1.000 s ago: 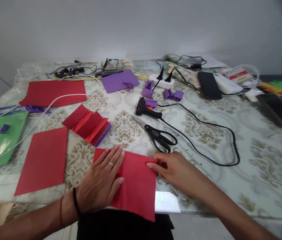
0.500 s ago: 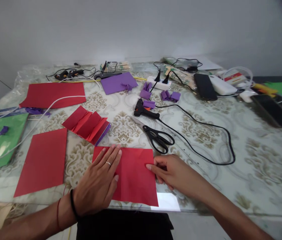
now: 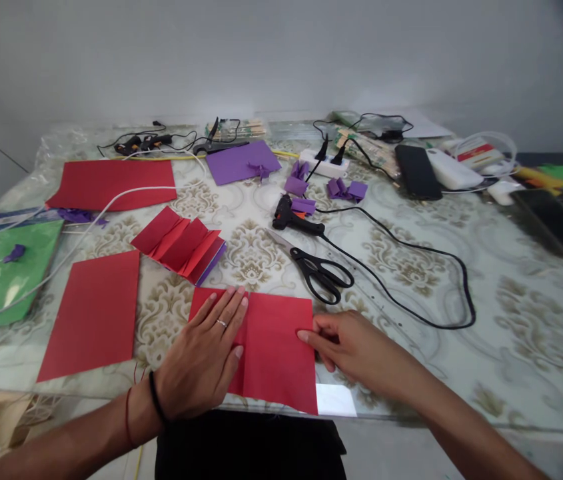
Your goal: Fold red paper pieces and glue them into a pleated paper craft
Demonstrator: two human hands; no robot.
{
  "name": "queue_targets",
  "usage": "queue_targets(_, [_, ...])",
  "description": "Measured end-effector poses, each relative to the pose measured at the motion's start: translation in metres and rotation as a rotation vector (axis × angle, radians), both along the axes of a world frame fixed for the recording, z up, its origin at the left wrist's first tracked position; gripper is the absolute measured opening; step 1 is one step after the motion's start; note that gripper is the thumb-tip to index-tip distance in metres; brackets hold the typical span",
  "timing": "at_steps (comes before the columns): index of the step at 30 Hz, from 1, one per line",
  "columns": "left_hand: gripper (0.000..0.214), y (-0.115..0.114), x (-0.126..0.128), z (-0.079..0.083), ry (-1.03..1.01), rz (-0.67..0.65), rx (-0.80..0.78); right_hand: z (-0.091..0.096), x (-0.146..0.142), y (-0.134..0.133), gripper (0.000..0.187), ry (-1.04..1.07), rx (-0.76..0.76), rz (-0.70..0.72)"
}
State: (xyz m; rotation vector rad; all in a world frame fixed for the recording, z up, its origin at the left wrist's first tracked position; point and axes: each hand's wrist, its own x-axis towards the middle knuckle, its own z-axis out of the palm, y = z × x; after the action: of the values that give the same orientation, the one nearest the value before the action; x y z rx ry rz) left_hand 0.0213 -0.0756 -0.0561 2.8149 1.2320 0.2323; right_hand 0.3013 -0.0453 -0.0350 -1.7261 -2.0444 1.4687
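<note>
A sheet of red paper (image 3: 281, 353) with an upright crease near its middle lies at the front edge of the table. My left hand (image 3: 206, 350) rests flat on its left part, fingers stretched out, a ring on one finger. My right hand (image 3: 344, 343) pinches the sheet's right edge between thumb and fingers. Just beyond the sheet are black-handled scissors (image 3: 318, 270), blades pointing away to the left. Behind them lies a black glue gun (image 3: 296, 219). A folded red paper piece (image 3: 181, 243) with purple underneath sits up and left of the sheet.
Red sheets lie at the left (image 3: 94, 313) and far left (image 3: 116, 183). Green paper in plastic (image 3: 6, 280) is at the left edge. A purple sheet (image 3: 236, 163), folded purple pieces (image 3: 346, 190) and a power strip (image 3: 324, 163) are at the back. Phones (image 3: 417, 172) and cables lie right.
The view has shifted slightly, so everything sits a little further right. Both hands keep their places on the red sheet, and its right part appears slightly raised along the crease.
</note>
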Motion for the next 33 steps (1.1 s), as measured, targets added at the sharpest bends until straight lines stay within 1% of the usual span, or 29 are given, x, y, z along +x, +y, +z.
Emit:
queue_targets(4, [0.07,0.0,0.0,-0.002,-0.016,0.004,-0.012,-0.002,0.003,-0.004,0.044,0.014,-0.006,-0.017])
queue_targets(8, [0.072,0.001,0.0,0.0,0.0,0.001,0.001,-0.002,0.007,-0.012,0.043,0.081,-0.106,-0.043])
queue_targets(11, [0.075,-0.005,0.0,0.003,-0.025,0.014,0.016,-0.001,0.007,-0.018,0.042,0.072,-0.156,-0.08])
queue_targets(14, [0.078,-0.017,0.001,0.006,-0.051,0.015,0.013,0.0,0.004,-0.02,0.042,0.057,-0.147,-0.123])
queue_targets(18, [0.077,-0.028,0.003,0.004,-0.022,0.032,-0.003,0.001,0.0,-0.021,0.041,0.044,-0.066,-0.092])
queue_targets(22, [0.077,-0.029,0.004,0.001,-0.021,0.045,-0.021,0.0,0.0,-0.024,0.039,0.021,-0.04,-0.076])
queue_targets(26, [0.076,-0.027,0.004,0.003,-0.009,0.037,-0.019,-0.001,0.001,-0.027,0.036,0.019,-0.031,-0.063])
queue_targets(28, [0.075,-0.028,0.004,0.003,0.008,0.034,-0.014,0.001,0.002,-0.028,0.038,0.017,-0.017,-0.063])
queue_targets(30, [0.075,-0.028,0.004,0.003,0.012,0.036,-0.007,0.002,0.003,-0.03,0.042,0.035,-0.033,-0.059])
queue_targets(33, [0.076,-0.028,0.004,0.002,-0.002,0.045,0.0,0.002,0.005,-0.035,0.04,0.061,-0.13,-0.048])
